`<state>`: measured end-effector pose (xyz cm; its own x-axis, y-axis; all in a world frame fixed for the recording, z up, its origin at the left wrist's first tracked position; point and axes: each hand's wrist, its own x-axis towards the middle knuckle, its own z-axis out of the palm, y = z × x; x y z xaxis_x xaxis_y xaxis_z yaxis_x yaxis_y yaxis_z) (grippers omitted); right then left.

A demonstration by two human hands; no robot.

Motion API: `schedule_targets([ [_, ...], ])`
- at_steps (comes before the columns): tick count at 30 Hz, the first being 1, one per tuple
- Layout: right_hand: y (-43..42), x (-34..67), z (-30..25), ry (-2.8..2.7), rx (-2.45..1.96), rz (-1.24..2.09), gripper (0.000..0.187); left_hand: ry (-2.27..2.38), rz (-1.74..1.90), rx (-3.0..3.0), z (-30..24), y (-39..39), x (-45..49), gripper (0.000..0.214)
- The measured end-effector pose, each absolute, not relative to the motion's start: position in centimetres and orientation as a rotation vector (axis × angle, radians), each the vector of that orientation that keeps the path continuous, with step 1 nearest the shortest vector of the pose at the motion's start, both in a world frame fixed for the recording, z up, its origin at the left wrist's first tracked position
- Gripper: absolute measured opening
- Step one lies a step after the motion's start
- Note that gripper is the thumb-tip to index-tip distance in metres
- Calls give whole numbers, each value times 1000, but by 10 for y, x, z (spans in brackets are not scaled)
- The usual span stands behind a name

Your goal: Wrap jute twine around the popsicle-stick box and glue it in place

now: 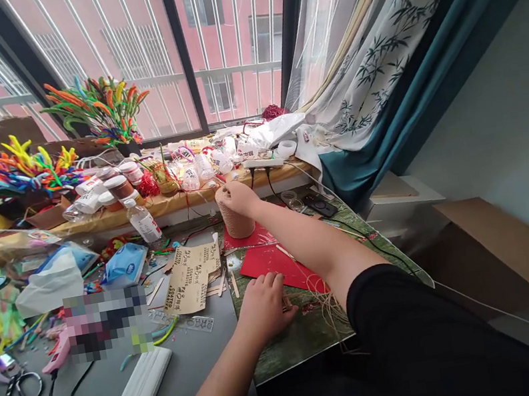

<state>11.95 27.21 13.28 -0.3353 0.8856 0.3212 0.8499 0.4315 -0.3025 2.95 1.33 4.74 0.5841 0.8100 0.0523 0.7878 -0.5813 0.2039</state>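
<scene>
Twine cone stands on the desk, its top partly hidden by the right grip, whose closure I cannot tell; nearer than the cone, the left grip curls, closure likewise unclear

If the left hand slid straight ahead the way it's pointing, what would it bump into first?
Probably the red sheet just beyond the left hand, though one picture makes depth hard to judge.
</scene>
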Motion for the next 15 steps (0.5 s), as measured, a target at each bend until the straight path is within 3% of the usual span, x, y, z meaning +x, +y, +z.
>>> schedule_targets([
  [3,256,144,110,-1958,-1405,202,41,1316,233,2649,46,15,27,75],
  [8,216,175,67,-1531,-1658,612,63,1313,254,2657,44,16,28,73],
  [12,187,179,52,-1578,-1561,747,47,1343,244,2658,45,15,32,72],
  [15,168,188,50,-1623,-1435,778,48,1343,256,2670,47,13,34,71],
])
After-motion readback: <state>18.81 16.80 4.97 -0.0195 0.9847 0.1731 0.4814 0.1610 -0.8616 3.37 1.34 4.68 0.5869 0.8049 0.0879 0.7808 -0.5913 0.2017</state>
